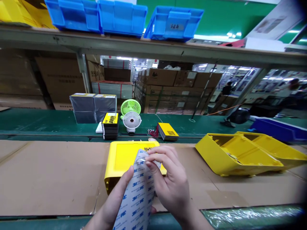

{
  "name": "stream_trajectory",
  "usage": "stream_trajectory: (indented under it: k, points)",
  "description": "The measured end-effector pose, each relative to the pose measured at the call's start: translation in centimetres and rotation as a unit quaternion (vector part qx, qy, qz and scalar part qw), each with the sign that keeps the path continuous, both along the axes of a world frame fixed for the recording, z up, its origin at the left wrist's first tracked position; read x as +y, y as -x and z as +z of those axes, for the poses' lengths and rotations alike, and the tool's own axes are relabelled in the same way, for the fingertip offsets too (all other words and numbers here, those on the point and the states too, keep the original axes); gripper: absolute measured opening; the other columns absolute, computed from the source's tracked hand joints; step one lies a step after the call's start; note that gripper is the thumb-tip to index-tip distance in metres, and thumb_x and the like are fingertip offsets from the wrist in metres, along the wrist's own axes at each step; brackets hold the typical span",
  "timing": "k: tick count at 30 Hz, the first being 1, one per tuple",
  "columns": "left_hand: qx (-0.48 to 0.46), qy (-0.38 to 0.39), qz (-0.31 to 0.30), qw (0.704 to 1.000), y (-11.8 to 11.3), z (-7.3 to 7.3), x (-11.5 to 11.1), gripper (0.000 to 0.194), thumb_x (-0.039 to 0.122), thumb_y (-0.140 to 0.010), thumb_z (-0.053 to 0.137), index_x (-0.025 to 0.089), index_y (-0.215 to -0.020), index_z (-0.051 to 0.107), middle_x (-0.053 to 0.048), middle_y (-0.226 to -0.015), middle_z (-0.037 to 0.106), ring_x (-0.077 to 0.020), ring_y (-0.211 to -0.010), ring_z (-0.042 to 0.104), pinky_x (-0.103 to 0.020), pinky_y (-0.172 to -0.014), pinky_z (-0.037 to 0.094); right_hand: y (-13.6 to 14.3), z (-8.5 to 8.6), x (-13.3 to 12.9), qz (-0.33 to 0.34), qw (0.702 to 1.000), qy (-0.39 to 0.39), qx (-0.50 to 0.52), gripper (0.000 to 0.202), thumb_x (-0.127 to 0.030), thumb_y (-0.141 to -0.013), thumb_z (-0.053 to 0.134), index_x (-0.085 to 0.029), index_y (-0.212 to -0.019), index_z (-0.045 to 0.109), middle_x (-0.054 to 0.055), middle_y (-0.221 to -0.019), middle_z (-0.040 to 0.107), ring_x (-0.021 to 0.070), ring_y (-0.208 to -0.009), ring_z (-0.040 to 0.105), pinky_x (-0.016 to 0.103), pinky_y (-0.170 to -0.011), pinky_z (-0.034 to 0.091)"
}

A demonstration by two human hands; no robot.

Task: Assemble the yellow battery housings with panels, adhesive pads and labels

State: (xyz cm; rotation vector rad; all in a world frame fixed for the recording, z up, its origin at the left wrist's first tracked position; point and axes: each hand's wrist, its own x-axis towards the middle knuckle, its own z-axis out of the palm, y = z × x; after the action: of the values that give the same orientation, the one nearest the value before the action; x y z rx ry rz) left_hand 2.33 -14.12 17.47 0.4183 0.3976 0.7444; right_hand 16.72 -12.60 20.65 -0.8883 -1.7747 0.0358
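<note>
My left hand [115, 198] is closed around the side of a white adhesive sheet [139, 195] printed with blue 3M marks, its thumb lying along the left edge. At the sheet's top end my right hand [171, 179] pinches the corner of the backing, where a small flap looks lifted. The sheet is held tilted in front of a yellow plastic housing [120, 156] with a QR code on its upper face. That housing rests on the cardboard-covered bench, partly hidden by both hands and the sheet.
Two open yellow housings [240, 159] lie on the cardboard [48, 179] at right. Behind are a white fan [131, 120], a green fan [130, 107], stacks of yellow-topped cards [110, 126] and grey wrapped blocks [93, 108]. Blue bins [123, 17] line the shelf overhead.
</note>
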Motion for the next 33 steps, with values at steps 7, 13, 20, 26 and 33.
stream_trajectory:
  k: [7,13,20,26,33]
  points:
    - [0.121,-0.083,0.031,0.989,-0.3,-0.7,-0.7,0.053,0.058,-0.079,0.048,0.02,-0.116,0.054,-0.01,-0.108,0.06,-0.0272,-0.105,0.051,-0.039,-0.084,0.04,-0.1,0.7,-0.6,-0.044,0.998,0.024,-0.048,0.013,-0.012,-0.081,0.054,-0.02,-0.089,0.059,0.005,-0.091,0.058,0.0201,-0.093,0.052,0.038,-0.084,0.043]
    - [0.201,-0.14,0.056,0.968,-0.5,0.3,-1.2,0.056,0.06,-0.075,0.051,0.024,-0.117,0.054,-0.009,-0.11,0.058,-0.0265,-0.104,0.048,-0.036,-0.079,0.039,-0.5,1.1,-0.5,-0.025,0.997,0.05,-0.046,0.01,-0.012,-0.081,0.052,-0.02,-0.086,0.057,0.004,-0.088,0.058,0.0198,-0.091,0.052,0.037,-0.082,0.043]
    - [0.209,-0.117,0.05,0.97,-0.5,1.0,-1.1,0.063,0.063,-0.075,0.048,0.021,-0.121,0.053,-0.01,-0.111,0.059,-0.027,-0.104,0.051,-0.035,-0.078,0.04,-0.7,1.0,-0.5,0.043,0.988,0.138,-0.06,0.006,-0.013,-0.083,0.05,-0.02,-0.083,0.051,0.005,-0.097,0.05,0.0176,-0.095,0.049,0.032,-0.081,0.044]
    - [0.118,-0.08,0.022,0.989,-0.2,1.5,-0.4,0.065,0.064,-0.075,0.047,0.016,-0.118,0.056,-0.013,-0.107,0.06,-0.0275,-0.105,0.051,-0.035,-0.082,0.041,-1.0,0.6,-0.7,-0.01,0.998,0.061,0.009,0.019,-0.013,-0.08,0.057,-0.021,-0.097,0.057,0.007,-0.105,0.049,0.0201,-0.101,0.049,0.035,-0.084,0.045]
    - [0.079,-0.089,0.02,0.993,-0.4,0.8,-0.8,0.055,0.057,-0.081,0.045,0.022,-0.122,0.052,-0.01,-0.116,0.058,-0.0259,-0.108,0.05,-0.034,-0.08,0.041,-0.9,0.2,-0.8,-0.04,0.997,-0.042,-0.059,0.045,-0.004,-0.075,0.06,-0.025,-0.115,0.059,0.007,-0.107,0.056,0.0222,-0.1,0.051,0.042,-0.087,0.045]
